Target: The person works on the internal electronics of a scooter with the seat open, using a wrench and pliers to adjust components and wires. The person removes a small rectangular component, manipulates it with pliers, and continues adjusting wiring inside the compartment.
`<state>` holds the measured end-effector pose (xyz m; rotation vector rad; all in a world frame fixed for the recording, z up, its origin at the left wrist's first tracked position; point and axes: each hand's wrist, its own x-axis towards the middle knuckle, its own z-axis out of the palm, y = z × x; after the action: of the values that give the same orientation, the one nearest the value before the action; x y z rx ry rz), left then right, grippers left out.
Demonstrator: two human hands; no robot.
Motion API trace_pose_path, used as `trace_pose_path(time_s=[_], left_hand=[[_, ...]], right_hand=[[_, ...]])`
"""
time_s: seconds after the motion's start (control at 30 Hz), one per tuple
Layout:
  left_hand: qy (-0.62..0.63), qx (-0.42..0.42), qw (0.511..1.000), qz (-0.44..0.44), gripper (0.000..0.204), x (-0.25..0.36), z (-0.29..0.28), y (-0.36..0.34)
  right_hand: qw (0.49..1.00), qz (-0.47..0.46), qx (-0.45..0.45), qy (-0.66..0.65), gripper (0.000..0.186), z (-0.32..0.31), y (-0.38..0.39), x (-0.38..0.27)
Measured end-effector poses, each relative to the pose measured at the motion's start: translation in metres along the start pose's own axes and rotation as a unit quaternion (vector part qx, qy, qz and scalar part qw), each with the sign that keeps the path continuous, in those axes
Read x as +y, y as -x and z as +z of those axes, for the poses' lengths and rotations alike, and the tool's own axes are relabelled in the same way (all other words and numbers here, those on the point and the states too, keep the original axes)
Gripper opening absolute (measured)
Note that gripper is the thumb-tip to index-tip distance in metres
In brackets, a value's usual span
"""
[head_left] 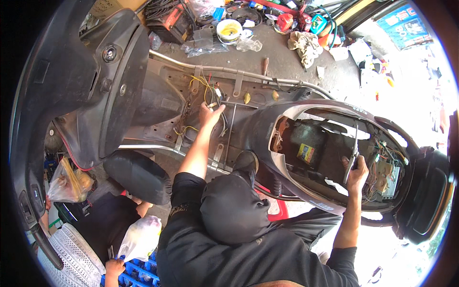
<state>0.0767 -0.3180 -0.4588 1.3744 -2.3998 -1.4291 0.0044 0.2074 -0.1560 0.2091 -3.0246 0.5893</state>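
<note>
My left hand (210,115) is closed around wires with connectors (216,98) over the scooter's exposed floor frame (239,110), where more yellow and dark wires lie loose. My right hand (355,172) grips a long silver metal tool (353,150), which looks like pliers, held upright over the open under-seat compartment (311,134) in the dark scooter body. Beside it are a bundle of wiring (385,153) and a metal box (387,177). A small yellow label (305,152) shows inside the compartment.
The scooter's front panel (107,81) is at the left, above a loose black seat (136,177). At the lower left, another person's hand (114,268) holds a plastic bag (138,237) near blue crates (141,272). Tools, a white bucket (228,29) and rags (303,48) litter the ground beyond.
</note>
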Motion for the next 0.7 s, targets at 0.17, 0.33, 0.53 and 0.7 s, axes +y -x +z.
trace_pose_path(time_s=[0.17,0.33,0.53,0.7], left_hand=[[-0.206,0.026,0.978,-0.021,0.114,0.020,0.006,0.008],[-0.203,-0.014,0.976,-0.079,0.103,0.018,0.009,-0.009],[-0.120,-0.057,0.990,-0.053,0.085,-0.009,0.001,-0.022],[-0.031,-0.053,0.995,-0.079,0.041,-0.010,-0.004,-0.020]], right_hand=[[1.000,0.002,-0.006,0.004,0.046,0.002,0.002,0.003],[1.000,-0.019,-0.003,0.011,0.047,0.001,0.002,0.000],[1.000,-0.023,-0.008,0.011,0.047,0.001,0.001,0.001],[1.000,-0.029,-0.002,0.001,0.048,0.004,0.004,0.003]])
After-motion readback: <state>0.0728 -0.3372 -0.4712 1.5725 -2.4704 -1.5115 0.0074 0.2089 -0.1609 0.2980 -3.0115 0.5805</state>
